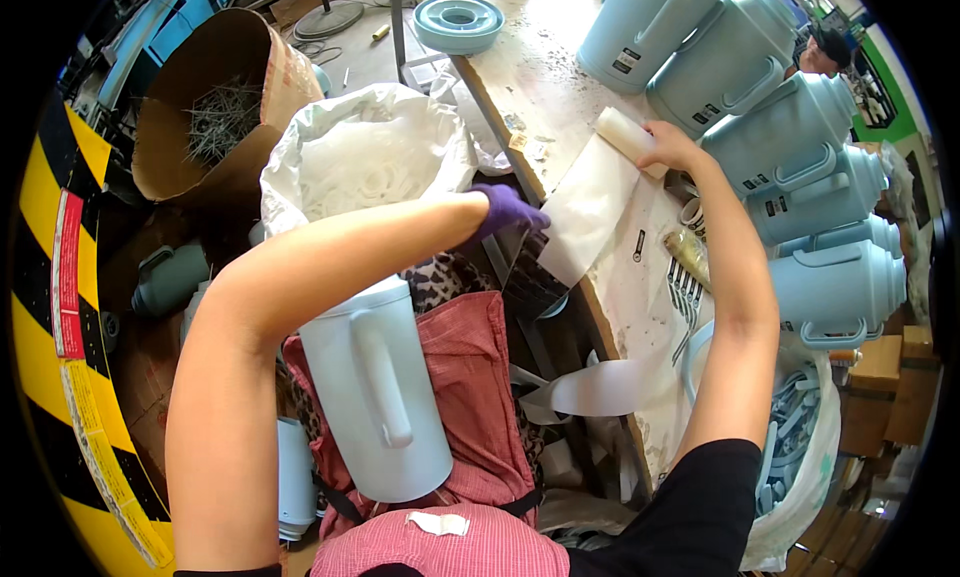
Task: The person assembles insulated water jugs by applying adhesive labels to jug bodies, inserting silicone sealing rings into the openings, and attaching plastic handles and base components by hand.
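Note:
A roll of whitish translucent sheet [622,137] lies on the worktable, part of it unrolled toward me. My right hand [672,149] is closed on the roll's right end. In a purple glove, my left hand [508,212] pinches the left edge of the unrolled sheet [590,212]; its fingertips are partly hidden. Across my lap lies a pale blue jug [375,397] with a handle, below my left forearm and touched by neither hand. A small dark label [640,245] shows to the right of the sheet.
Several pale blue jugs [725,67] line the table's [640,307] far right side. Dark hooked parts [684,295] lie by my right forearm. A bag of blue handles [795,447] stands at right. At left are a white-lined bin [365,162] and a carton of thin rods [225,117].

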The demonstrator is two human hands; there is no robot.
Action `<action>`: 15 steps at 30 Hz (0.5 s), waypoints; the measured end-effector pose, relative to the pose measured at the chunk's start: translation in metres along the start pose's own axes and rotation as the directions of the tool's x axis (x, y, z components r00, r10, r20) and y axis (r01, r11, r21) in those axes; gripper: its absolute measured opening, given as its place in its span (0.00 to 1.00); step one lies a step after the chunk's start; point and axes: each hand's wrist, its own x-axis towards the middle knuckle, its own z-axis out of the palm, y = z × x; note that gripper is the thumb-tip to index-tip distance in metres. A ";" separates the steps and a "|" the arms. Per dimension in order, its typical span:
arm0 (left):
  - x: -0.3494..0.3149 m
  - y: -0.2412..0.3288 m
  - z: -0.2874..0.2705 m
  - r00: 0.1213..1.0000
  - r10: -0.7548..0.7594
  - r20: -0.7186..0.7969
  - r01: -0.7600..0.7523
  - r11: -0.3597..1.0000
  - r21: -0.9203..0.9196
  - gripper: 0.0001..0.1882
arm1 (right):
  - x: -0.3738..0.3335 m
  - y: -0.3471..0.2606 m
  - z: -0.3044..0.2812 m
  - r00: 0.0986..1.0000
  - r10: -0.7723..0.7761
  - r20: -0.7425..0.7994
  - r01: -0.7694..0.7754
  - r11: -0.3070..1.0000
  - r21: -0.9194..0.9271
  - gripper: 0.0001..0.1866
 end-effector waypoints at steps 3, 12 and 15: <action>0.004 -0.002 0.038 1.000 0.019 0.019 -0.019 1.000 -0.005 0.27 | -0.022 -0.006 0.003 0.998 0.045 -0.048 -0.049 0.995 -0.088 0.34; -0.034 0.002 0.050 0.920 0.276 0.277 -0.272 0.961 -0.053 0.21 | -0.058 -0.034 0.032 0.944 -0.215 -0.249 0.270 0.939 0.214 0.30; -0.007 -0.028 0.061 0.931 0.134 0.341 -0.091 0.986 -0.139 0.17 | -0.035 -0.043 0.028 0.987 -0.141 -0.071 0.151 0.974 0.167 0.35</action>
